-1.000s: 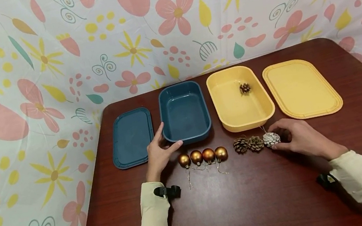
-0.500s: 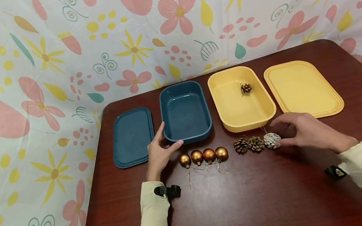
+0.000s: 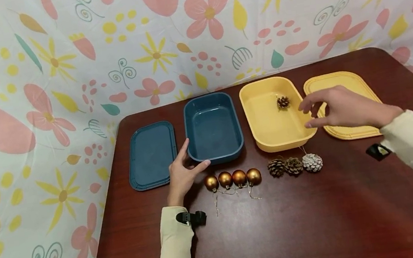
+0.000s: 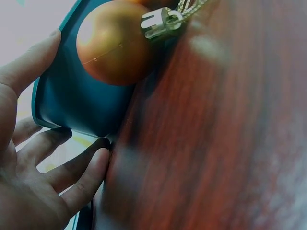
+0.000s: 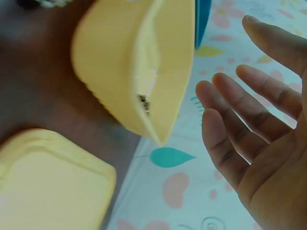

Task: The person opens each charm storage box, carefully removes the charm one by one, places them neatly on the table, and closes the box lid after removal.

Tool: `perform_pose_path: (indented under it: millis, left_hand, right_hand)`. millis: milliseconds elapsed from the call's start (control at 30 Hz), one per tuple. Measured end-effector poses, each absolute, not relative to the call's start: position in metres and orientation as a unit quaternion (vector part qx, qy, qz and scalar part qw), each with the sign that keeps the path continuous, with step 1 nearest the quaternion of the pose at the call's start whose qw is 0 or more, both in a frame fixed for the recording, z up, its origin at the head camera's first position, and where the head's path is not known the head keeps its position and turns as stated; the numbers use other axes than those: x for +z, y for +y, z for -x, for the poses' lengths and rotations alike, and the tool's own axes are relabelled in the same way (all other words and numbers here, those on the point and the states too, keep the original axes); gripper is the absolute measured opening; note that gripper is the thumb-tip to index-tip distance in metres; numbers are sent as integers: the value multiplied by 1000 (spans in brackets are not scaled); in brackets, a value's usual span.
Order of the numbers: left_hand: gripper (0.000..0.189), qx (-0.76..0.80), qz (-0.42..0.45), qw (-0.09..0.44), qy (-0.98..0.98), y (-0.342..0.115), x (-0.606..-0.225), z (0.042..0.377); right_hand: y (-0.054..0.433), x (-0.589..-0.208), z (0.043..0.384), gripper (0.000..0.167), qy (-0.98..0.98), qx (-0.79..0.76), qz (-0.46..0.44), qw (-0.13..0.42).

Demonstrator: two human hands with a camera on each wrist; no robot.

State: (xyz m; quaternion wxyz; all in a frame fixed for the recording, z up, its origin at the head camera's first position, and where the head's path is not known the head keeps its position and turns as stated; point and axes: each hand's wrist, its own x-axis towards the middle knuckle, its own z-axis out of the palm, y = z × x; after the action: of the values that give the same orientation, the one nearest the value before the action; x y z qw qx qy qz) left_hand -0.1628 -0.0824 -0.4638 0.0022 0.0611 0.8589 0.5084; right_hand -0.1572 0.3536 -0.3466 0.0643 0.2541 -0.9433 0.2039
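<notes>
My left hand (image 3: 182, 174) rests against the near left corner of the blue box (image 3: 217, 157), thumb at its front rim and fingers along its side. In the left wrist view those fingers (image 4: 79, 179) are fairly straight. Raised beside the right rim of the yellow box (image 3: 270, 131), my right hand (image 3: 340, 106) holds nothing and overlaps the yellow lid (image 3: 350, 133). Its fingers (image 5: 235, 103) are loosely spread in the right wrist view. One brown pinecone (image 3: 283, 102) lies inside the yellow box. Before that box sit two brown pinecones (image 3: 293, 166) and a white-frosted pinecone (image 3: 312, 162).
Several copper-gold ball ornaments (image 3: 239, 178) with gold strings stand in a row before the blue box. The blue lid (image 3: 152, 156) lies flat at the left. Behind the dark wooden table (image 3: 265, 235) hangs a floral cloth (image 3: 177, 31).
My right hand has let go of the white-frosted pinecone and risen away from the table toward the yellow box's right rim. The left hand has stayed at the blue box.
</notes>
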Motion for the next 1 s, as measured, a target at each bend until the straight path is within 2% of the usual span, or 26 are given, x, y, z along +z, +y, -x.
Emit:
perform_pose_path:
  millis: [333,667,1000]
  left_hand:
    - [93,512,-61,4,857,-82,-465,165]
    - [92,503,-64,-2,862,-85,-466,167]
    - [92,502,-58,-1,863,-85,-464,167]
  right_hand:
    - [339,-330,216,27,-951,173,-257,3]
    - [339,-355,272,29,-962,148,-228,-26]
    - [322,-376,299,36,-961,98,-245,-81]
